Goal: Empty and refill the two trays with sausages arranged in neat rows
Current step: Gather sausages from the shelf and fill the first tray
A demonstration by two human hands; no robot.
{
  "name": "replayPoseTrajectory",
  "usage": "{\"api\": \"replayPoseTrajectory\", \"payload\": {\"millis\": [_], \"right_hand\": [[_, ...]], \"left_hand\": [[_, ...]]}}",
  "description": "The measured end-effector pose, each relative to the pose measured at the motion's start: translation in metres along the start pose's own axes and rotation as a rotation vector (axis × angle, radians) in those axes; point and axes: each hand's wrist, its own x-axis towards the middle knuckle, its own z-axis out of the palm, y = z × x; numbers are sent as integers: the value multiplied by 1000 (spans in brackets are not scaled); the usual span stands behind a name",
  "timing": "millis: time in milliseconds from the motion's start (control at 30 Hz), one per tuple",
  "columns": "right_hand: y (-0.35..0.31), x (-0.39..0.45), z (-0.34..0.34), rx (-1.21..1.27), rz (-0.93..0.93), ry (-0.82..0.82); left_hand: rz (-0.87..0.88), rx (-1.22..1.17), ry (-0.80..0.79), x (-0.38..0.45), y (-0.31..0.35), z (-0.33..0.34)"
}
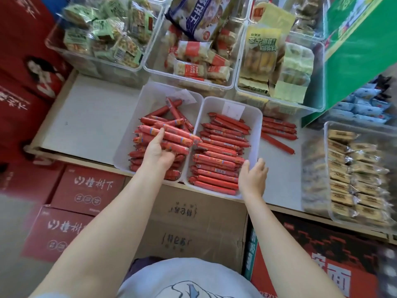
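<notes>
Hands at two sausage trays on a pale worktop.
Left hand (pixel 158 150) grips several sausages (pixel 171 136) above the left tray (pixel 129 134); right hand (pixel 253 177) clasps the near right corner of the right tray (pixel 254 117), filled in rows. Five loose sausages (pixel 279 131) lie just right; snack bins (pixel 279 61) behind, cartons (pixel 193 222) below.

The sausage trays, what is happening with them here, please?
A person is sorting red sausages in two clear trays on a shelf. The left hand grips a bundle of sausages over the left tray, where the far ones lie jumbled. The right hand holds the near right edge of the right tray, already filled with fairly neat rows. A few loose sausages lie on the shelf to its right.
</notes>
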Motion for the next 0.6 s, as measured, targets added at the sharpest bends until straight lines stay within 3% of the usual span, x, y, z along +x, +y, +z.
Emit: {"api": "replayPoseTrajectory", "payload": {"millis": [200, 300, 367, 500, 567, 600], "right_hand": [[2, 1, 0, -40, -12, 7], [2, 2, 1, -36, -4, 7], [2, 1, 1, -28, -12, 7], [6, 3, 2, -16, -20, 4], [8, 4, 2, -16, -29, -5], [8, 4, 3, -17, -32, -7]], "left_hand": [[112, 28, 236, 4, -6, -20], [155, 195, 307, -8, -15, -23], [337, 599, 316, -23, -31, -18], [989, 1502, 24, -24, -58, -23], [1153, 1741, -38, -3, -48, -12], [1154, 1839, -71, 8, -39, 1]]}}
